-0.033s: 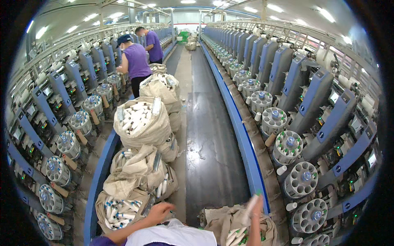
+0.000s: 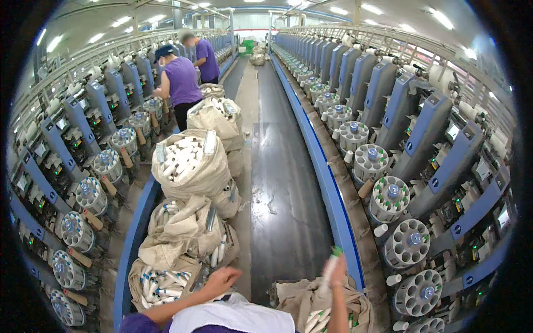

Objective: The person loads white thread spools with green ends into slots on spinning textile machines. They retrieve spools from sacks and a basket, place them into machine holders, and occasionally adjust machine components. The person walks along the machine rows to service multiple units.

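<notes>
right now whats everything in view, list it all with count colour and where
sacks of bobbins: at least five, beige cloth, filled with white bobbins, in a row down the aisle's left side
open sack: one, beige, bottom edge under the right hand
aisle floor: one, dark grey, centre
winding machines: two long rows, blue and grey, both sides
round bobbin magazines: many, grey, along both rows
blue rails: two, edging the aisle
co-workers: two, purple tops, far left by the machines
ceiling lights: many, white strips
left hand: one, resting on the nearest left sack
right hand: one, holding a pale bobbin with a green tip upright
</notes>
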`<action>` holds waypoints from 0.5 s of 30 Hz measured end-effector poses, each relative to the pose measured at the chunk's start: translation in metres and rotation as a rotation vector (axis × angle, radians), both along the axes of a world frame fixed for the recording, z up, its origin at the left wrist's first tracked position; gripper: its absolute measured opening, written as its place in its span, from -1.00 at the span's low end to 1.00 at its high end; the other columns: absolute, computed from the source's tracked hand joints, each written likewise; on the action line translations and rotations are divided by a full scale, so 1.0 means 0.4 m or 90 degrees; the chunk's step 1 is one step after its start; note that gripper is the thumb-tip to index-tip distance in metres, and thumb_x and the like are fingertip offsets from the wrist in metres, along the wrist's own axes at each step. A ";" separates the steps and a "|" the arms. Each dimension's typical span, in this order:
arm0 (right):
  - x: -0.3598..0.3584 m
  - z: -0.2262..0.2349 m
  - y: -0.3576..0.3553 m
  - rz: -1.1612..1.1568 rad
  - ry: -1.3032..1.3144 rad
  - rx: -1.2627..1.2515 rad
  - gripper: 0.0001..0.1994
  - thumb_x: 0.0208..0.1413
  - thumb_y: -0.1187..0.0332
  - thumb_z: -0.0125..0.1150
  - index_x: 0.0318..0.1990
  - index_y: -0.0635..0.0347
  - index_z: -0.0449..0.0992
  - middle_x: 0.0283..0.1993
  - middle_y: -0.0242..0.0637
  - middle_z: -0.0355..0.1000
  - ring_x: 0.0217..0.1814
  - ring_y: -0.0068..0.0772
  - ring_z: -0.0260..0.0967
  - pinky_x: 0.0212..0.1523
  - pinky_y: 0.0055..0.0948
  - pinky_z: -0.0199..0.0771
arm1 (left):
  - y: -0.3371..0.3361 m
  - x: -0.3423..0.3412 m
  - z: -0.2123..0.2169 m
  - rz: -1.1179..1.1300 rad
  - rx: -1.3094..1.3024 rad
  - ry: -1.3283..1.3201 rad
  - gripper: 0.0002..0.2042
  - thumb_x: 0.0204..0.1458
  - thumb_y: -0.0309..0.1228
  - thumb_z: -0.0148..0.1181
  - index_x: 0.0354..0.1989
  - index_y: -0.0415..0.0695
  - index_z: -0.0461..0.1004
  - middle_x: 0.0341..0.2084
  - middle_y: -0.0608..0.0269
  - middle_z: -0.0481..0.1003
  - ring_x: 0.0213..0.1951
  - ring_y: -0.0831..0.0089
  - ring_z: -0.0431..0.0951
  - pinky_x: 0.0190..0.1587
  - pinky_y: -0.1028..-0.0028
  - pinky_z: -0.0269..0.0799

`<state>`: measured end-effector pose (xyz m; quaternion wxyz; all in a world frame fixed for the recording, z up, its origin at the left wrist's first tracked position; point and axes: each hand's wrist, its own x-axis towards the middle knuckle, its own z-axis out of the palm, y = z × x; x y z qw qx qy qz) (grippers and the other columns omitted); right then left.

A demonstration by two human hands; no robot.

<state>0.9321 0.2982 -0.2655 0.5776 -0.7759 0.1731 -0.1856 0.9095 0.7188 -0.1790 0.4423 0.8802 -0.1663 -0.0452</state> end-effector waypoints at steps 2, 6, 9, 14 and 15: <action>0.195 0.019 0.172 0.229 0.019 0.103 -0.59 0.30 0.17 -0.17 0.26 0.00 0.13 -0.27 -0.19 0.38 -0.34 -0.35 0.33 -0.34 -0.39 0.36 | -0.100 0.162 -0.008 -0.030 -0.039 -0.098 -0.72 0.14 -0.28 0.04 -0.08 -0.19 0.45 -0.16 0.05 0.47 -0.17 0.15 0.48 -0.11 0.29 0.39; 0.404 0.046 0.418 0.291 -0.120 -0.187 -0.52 0.32 0.11 -0.19 0.35 -0.11 -0.01 -0.32 -0.27 0.41 -0.44 -0.46 0.40 -0.47 -0.43 0.46 | -0.257 0.415 -0.028 -0.006 -0.252 0.080 -0.67 0.16 -0.22 0.04 -0.06 -0.23 0.38 -0.15 0.03 0.41 -0.22 0.24 0.45 -0.10 0.28 0.36; 0.533 0.106 0.435 0.329 -0.050 0.051 -0.42 0.29 0.02 -0.12 0.38 -0.10 -0.08 -0.23 -0.25 0.41 -0.39 -0.45 0.42 -0.42 -0.43 0.47 | -0.298 0.596 -0.001 0.057 -0.373 0.421 -0.71 0.19 -0.21 0.00 -0.09 -0.18 0.37 -0.25 0.13 0.44 -0.25 0.33 0.45 -0.09 0.34 0.36; 0.772 0.224 0.295 0.497 0.143 0.557 -0.33 0.21 0.10 0.08 0.39 -0.07 -0.08 -0.21 -0.26 0.38 -0.52 -0.58 0.26 -0.57 -0.62 0.25 | -0.329 1.052 0.111 0.051 -0.660 0.400 -0.74 0.25 -0.18 -0.09 -0.09 -0.11 0.26 -0.27 0.17 0.51 -0.22 0.33 0.52 -0.09 0.29 0.42; 0.847 0.239 0.276 0.504 0.137 0.586 -0.34 0.20 0.14 0.10 0.38 -0.03 -0.05 -0.23 -0.28 0.38 -0.55 -0.63 0.20 -0.61 -0.66 0.17 | -0.327 1.147 0.139 0.055 -0.700 0.447 -0.74 0.26 -0.17 -0.11 -0.09 -0.10 0.22 -0.25 0.15 0.52 -0.19 0.32 0.54 -0.07 0.26 0.42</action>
